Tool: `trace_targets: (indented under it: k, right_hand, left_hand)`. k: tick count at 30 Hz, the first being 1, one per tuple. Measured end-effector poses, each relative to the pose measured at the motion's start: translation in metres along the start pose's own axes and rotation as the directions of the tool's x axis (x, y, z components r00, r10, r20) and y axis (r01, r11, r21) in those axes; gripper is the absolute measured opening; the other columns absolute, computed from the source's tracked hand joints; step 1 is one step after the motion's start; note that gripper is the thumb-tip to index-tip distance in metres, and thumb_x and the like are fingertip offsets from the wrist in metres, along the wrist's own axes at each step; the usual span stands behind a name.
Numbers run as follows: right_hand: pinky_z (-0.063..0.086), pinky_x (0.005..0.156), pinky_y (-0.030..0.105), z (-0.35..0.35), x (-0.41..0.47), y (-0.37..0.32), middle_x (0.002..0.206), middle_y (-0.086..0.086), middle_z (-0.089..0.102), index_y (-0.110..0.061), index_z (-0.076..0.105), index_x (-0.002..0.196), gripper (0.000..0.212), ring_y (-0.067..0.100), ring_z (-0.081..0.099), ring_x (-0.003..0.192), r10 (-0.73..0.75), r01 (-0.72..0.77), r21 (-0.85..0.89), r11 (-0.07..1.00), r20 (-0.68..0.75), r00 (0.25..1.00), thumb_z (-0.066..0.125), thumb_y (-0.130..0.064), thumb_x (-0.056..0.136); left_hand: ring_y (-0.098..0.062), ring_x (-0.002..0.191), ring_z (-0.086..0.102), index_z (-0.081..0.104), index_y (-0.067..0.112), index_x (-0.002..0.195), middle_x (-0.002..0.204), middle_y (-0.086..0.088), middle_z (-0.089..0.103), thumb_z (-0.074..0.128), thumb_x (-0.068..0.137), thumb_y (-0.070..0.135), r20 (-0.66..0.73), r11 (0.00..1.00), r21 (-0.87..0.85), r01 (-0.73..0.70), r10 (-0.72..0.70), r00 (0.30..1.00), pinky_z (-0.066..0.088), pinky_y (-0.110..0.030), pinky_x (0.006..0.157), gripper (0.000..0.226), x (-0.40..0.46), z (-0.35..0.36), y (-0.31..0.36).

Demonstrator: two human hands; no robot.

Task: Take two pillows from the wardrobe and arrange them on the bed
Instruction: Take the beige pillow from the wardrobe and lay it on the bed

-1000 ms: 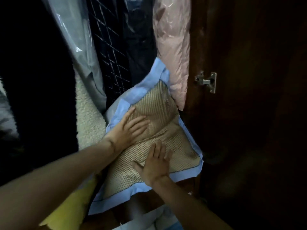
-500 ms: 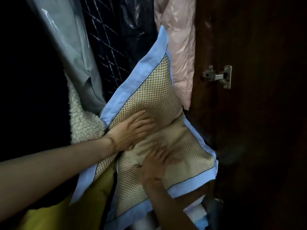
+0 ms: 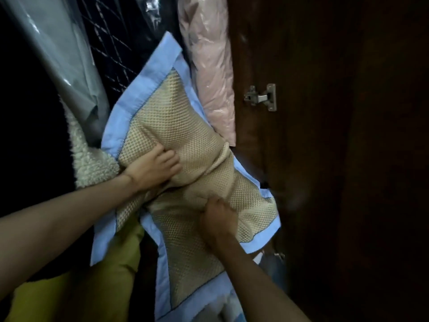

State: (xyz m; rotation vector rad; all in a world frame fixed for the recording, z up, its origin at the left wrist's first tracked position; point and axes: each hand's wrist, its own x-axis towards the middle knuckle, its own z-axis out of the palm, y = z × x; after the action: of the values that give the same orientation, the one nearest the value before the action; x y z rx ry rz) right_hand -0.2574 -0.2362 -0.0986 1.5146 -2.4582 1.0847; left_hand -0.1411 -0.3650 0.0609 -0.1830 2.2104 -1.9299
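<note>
A beige waffle-textured pillow (image 3: 171, 122) with a light blue border stands tilted inside the wardrobe, its top corner pointing up among the hanging clothes. My left hand (image 3: 152, 168) clutches the pillow's upper middle, bunching the fabric. My right hand (image 3: 219, 219) is clenched on the lower middle of the same pillow, which creases between the two hands. Its lower edge runs out of view at the bottom. No second pillow can be told apart.
Hanging clothes fill the wardrobe: a plastic-covered grey garment (image 3: 60, 66), a dark checked one (image 3: 111, 43), a pink one in plastic (image 3: 211, 73), a cream fleece (image 3: 90, 156). A yellow-green cloth (image 3: 111, 275) lies lower left. The dark wooden door (image 3: 336, 159) with a metal hinge (image 3: 262, 97) stands right.
Both hands went from lying flat on the pillow to gripping it. The pillow has risen and come out toward me, now creased in the middle.
</note>
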Motion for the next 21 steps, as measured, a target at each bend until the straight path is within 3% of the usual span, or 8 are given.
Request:
trace_targets:
  k: [2, 4, 8, 13, 17, 21]
  right_hand:
    - [0.051, 0.077, 0.039, -0.026, -0.011, 0.014, 0.109, 0.009, 0.066, -0.014, 0.053, 0.113, 0.023, 0.028, 0.066, 0.094, -0.038, 0.037, -0.02, 0.999, -0.053, 0.998, 0.047, -0.023, 0.093]
    - [0.051, 0.076, 0.039, -0.055, -0.023, 0.027, 0.106, 0.009, 0.067, -0.014, 0.053, 0.111, 0.021, 0.029, 0.066, 0.092, -0.061, 0.06, -0.018, 0.998, -0.073, 0.995, 0.048, -0.021, 0.092]
    - [0.043, 0.064, 0.033, -0.11, -0.058, 0.047, 0.094, 0.006, 0.068, -0.017, 0.054, 0.101, 0.017, 0.028, 0.067, 0.081, -0.108, 0.107, -0.01, 0.994, -0.114, 0.988, 0.054, -0.022, 0.084]
    - [0.037, 0.058, 0.033, -0.173, -0.111, 0.072, 0.088, 0.006, 0.069, -0.017, 0.053, 0.095, 0.02, 0.03, 0.067, 0.076, -0.139, 0.123, -0.129, 0.984, -0.127, 0.982, 0.058, -0.027, 0.079]
    - [0.05, 0.065, 0.038, -0.227, -0.172, 0.118, 0.096, 0.005, 0.07, -0.019, 0.054, 0.098, 0.025, 0.032, 0.067, 0.081, -0.095, 0.08, -0.21, 0.974, -0.059, 0.994, 0.057, -0.03, 0.076]
    - [0.049, 0.064, 0.037, -0.276, -0.238, 0.169, 0.089, 0.005, 0.069, -0.018, 0.055, 0.1, 0.027, 0.031, 0.067, 0.076, 0.023, -0.011, -0.312, 0.95, 0.036, 0.999, 0.055, -0.03, 0.075]
  left_hand:
    - [-0.026, 0.095, 0.045, 0.048, 0.014, 0.115, 0.105, -0.007, 0.053, 0.042, 0.09, 0.016, -0.056, 0.996, -0.077, 0.053, -0.057, 0.997, 0.034, -0.043, 0.081, 0.026, -0.001, -0.015, -0.009]
    - [-0.026, 0.095, 0.045, 0.046, 0.016, 0.113, 0.105, -0.007, 0.053, 0.051, 0.086, 0.015, -0.074, 0.985, -0.155, 0.071, -0.083, 0.994, 0.034, -0.044, 0.082, 0.028, -0.005, -0.035, -0.021]
    - [-0.024, 0.093, 0.046, 0.044, 0.021, 0.113, 0.105, -0.004, 0.054, 0.051, 0.083, 0.015, -0.129, 0.969, -0.245, 0.023, -0.056, 0.99, 0.031, -0.045, 0.082, 0.032, -0.015, -0.085, -0.038]
    - [-0.025, 0.087, 0.047, 0.049, 0.023, 0.108, 0.099, -0.003, 0.056, 0.053, 0.081, 0.016, -0.233, 0.93, -0.365, -0.034, -0.056, 0.971, 0.03, -0.044, 0.075, 0.028, -0.022, -0.161, -0.024]
    - [-0.026, 0.087, 0.052, 0.055, 0.025, 0.108, 0.096, -0.002, 0.059, 0.061, 0.077, 0.02, -0.369, 0.876, -0.454, -0.164, -0.017, 0.929, 0.033, -0.044, 0.073, 0.031, -0.007, -0.228, 0.01]
    - [-0.02, 0.089, 0.056, 0.061, 0.029, 0.109, 0.097, 0.004, 0.063, 0.042, 0.081, 0.032, -0.466, 0.73, -0.59, -0.344, 0.039, 0.884, 0.036, -0.041, 0.073, 0.034, 0.019, -0.298, 0.062]
